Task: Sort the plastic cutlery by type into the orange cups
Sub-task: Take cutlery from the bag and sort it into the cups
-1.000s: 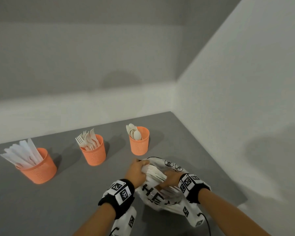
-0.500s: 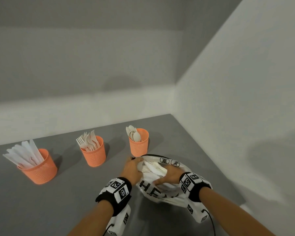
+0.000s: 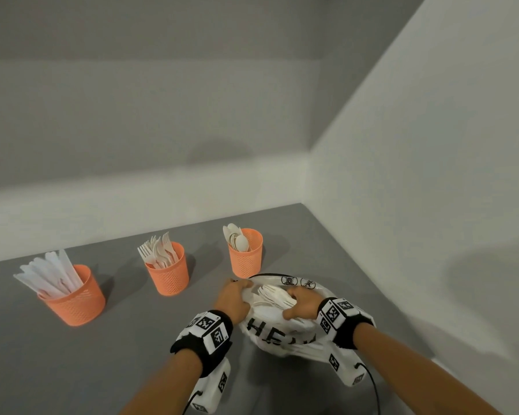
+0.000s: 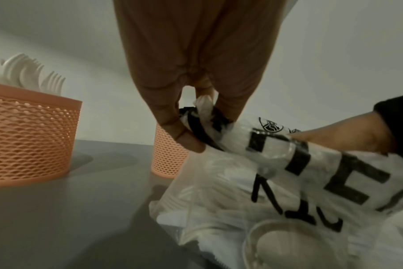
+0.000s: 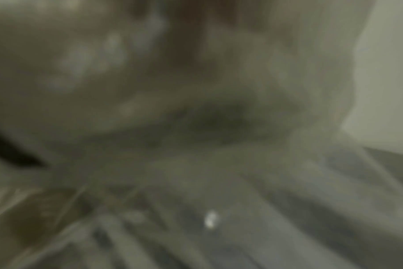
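Three orange mesh cups stand in a row: knives (image 3: 72, 298) on the left, forks (image 3: 168, 272) in the middle, spoons (image 3: 246, 256) on the right. Just in front of the spoon cup lies a white plastic bag (image 3: 277, 335) with black letters. White cutlery (image 3: 273, 295) shows in its open mouth. My left hand (image 3: 234, 296) pinches the bag's left rim (image 4: 202, 112). My right hand (image 3: 301, 304) grips the near rim, fingers over the cutlery and thumb outside. The right wrist view is blurred.
The grey table (image 3: 72, 369) meets a white wall (image 3: 417, 205) close on the right, beside the bag. In the left wrist view the fork cup (image 4: 27, 138) and spoon cup (image 4: 168, 160) stand just beyond the bag.
Both hands and the bag have shifted a little toward the spoon cup. The bag's mouth is spread wider, so more cutlery shows inside. The cups have not moved.
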A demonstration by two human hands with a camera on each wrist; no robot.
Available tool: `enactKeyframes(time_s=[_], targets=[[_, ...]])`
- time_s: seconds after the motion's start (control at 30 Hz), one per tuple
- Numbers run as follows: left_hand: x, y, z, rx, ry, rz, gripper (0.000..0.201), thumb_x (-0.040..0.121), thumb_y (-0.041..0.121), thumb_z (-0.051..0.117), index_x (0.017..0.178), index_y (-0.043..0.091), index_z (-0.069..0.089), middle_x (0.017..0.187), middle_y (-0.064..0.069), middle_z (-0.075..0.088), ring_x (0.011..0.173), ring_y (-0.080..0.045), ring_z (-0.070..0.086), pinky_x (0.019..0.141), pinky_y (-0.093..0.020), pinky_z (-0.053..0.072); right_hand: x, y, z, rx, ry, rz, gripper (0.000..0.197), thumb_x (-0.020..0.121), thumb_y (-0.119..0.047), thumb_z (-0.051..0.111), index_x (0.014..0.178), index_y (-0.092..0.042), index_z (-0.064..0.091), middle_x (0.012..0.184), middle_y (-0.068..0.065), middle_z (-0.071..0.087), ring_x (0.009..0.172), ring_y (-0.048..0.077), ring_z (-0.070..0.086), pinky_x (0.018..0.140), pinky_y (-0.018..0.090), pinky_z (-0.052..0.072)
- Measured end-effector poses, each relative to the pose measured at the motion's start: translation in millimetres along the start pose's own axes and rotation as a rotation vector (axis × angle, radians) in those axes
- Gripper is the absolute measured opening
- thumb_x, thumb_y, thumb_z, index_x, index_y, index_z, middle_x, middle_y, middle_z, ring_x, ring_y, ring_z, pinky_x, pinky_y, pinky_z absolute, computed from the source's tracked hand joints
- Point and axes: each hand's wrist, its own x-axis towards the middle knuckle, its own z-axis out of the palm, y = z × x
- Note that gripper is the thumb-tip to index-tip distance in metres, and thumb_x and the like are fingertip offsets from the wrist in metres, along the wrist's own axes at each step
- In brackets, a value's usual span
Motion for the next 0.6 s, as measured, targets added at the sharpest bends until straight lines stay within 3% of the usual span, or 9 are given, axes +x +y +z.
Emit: enactKeyframes(time_s=[0.07, 0.13, 0.33, 0.6], targets=[[2.5, 1.5, -1.5, 0.002, 0.002, -0.003, 0.052, 0.083, -0.001, 0.052, 0.133, 0.014, 0.048, 0.128, -0.015, 0.043, 0.119, -0.03, 0.047, 0.102, -0.028, 0.036, -1.0, 0.2, 1.2, -0.057, 0.027, -0.011, 0.062, 0.075, -0.028, 0.07, 0.131, -0.015, 0.048, 0.13, 0.004, 0.056, 0.12, 0.024, 0.052, 0.091, 0.026, 0.04], [4.2, 2.7, -2.8, 0.004, 0.001, 0.0, 0.052, 0.083, 0.0, 0.053, 0.132, 0.013, 0.048, 0.127, -0.015, 0.044, 0.119, -0.029, 0.047, 0.101, -0.027, 0.037, -3.8, -0.3, 3.2, -0.126, 0.048, -0.026, 0.068, 0.074, -0.028, 0.07, 0.135, -0.017, 0.043, 0.132, 0.003, 0.054, 0.121, 0.022, 0.051, 0.096, 0.026, 0.04], [9.0, 2.2, -3.8, -0.001, -0.015, 0.007, 0.051, 0.082, 0.0, 0.054, 0.131, 0.013, 0.05, 0.127, -0.016, 0.045, 0.117, -0.03, 0.05, 0.101, -0.03, 0.042, -4.4, 4.4, 2.9, -0.125, 0.077, -0.087, 0.072, 0.072, -0.027, 0.07, 0.138, -0.021, 0.041, 0.131, 0.001, 0.056, 0.117, 0.021, 0.053, 0.096, 0.027, 0.043], [21.4, -0.1, -0.2, -0.074, -0.045, -0.062, 0.05, 0.084, 0.002, 0.053, 0.133, 0.011, 0.046, 0.13, -0.017, 0.046, 0.112, -0.032, 0.055, 0.095, -0.035, 0.048, -5.3, 8.1, -2.4, -0.1, 0.1, -0.196, 0.046, 0.081, -0.023, 0.062, 0.125, -0.016, 0.052, 0.12, 0.005, 0.061, 0.111, 0.023, 0.055, 0.088, 0.022, 0.038]])
